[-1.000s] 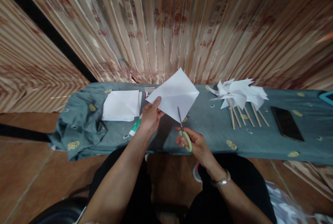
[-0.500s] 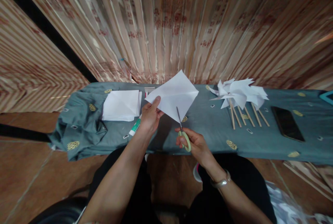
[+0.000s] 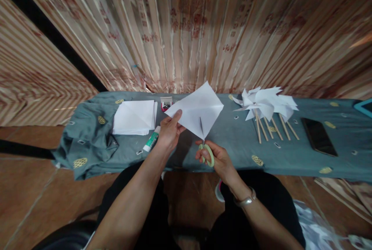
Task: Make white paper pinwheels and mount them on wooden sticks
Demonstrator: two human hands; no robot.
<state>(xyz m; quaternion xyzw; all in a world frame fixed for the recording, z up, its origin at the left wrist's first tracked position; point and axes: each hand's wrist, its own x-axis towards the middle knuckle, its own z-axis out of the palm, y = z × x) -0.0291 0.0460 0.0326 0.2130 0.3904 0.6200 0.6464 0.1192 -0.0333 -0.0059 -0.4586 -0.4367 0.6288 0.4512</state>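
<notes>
my right hand (image 3: 218, 159) is wrapped round the green scissors (image 3: 205, 147), blades up inside the paper's bottom corner | left hand (image 3: 170, 131) pinches the white paper square (image 3: 197, 108) by its left edge, held up over the table | glue stick (image 3: 151, 141) just left of that hand | paper stack (image 3: 135, 117) further left | pinwheels (image 3: 266, 104) and phone (image 3: 318, 136) off to my right

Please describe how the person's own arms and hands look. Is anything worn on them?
Both forearms are bare; no sleeves show. The right hand has a silver metal bangle around its wrist. The left hand shows no ring, watch or glove. No markings are visible on either arm.
</notes>
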